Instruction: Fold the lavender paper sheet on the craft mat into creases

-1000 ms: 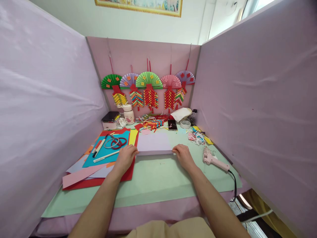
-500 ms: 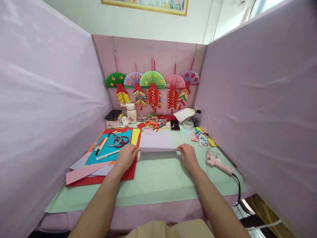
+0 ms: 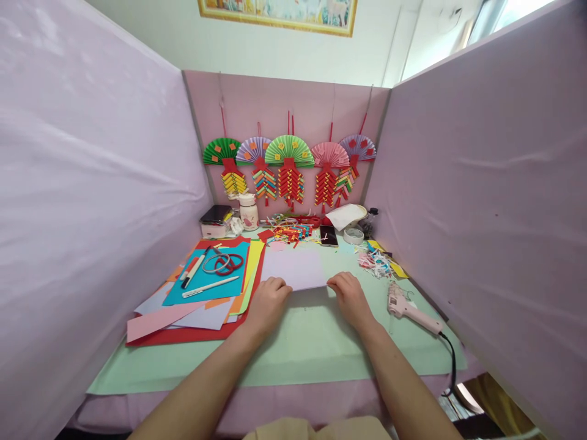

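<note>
A pale lilac sheet of paper (image 3: 296,267) lies in front of me, its near edge lifted slightly off the tabletop. My left hand (image 3: 271,300) is at the near edge, left of its middle, with the fingers closed together on the paper. The near right corner is pinched between the thumb and fingers of my right hand (image 3: 348,296). Part of the sheet's left side is hidden behind my left hand.
Coloured paper (image 3: 183,337) is stacked at left, bearing red scissors (image 3: 235,264) and several pens. A pink glue gun (image 3: 415,311) lies at right near paper scraps (image 3: 375,263). Rolled paper tubes (image 3: 293,233) and a phone (image 3: 329,236) sit behind. Fan ornaments (image 3: 288,153) hang on the back panel.
My left hand has moved right along the paper's near edge, away from the left corner. My right hand stays at the right corner. The whole view has shifted slightly.
</note>
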`<state>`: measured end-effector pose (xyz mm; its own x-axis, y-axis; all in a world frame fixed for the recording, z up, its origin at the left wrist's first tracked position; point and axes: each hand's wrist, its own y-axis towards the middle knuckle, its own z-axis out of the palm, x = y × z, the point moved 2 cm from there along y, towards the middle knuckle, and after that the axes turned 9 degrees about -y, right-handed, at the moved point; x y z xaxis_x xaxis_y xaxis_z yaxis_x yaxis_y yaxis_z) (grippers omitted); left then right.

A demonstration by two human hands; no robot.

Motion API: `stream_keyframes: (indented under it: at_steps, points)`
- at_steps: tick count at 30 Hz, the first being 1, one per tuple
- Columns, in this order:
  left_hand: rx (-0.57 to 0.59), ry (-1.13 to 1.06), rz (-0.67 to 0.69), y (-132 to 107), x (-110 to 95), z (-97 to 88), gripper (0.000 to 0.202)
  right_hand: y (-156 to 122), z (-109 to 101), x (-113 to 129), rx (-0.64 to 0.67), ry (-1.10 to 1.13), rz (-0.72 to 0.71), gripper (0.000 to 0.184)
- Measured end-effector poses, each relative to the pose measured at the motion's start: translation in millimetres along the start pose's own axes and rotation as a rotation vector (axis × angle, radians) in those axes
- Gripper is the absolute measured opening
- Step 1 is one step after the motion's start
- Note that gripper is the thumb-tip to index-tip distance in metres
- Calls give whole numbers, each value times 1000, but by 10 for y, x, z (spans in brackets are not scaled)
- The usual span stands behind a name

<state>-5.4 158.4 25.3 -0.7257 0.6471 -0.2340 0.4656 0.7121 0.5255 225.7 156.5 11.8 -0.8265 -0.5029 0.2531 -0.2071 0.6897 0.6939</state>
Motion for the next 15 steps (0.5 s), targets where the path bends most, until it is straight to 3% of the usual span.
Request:
stream_keyframes:
  at_steps: [5,10,12,15]
  points:
    - [-220,-265,-94,-17,-14,-154,23,-16,-96,16,-268,140,112,13]
    - [-491,-713,-420,-31,42,-184,18,-27,-130,30,-386,138,147,9]
    - [-505,-910,-558,-35,55,-99,20,-36,-117,90,-372,151,96,8]
    - [-406,-1181,-734,-50,-17,79,24,-57,-80,274,-284,138,-33,12]
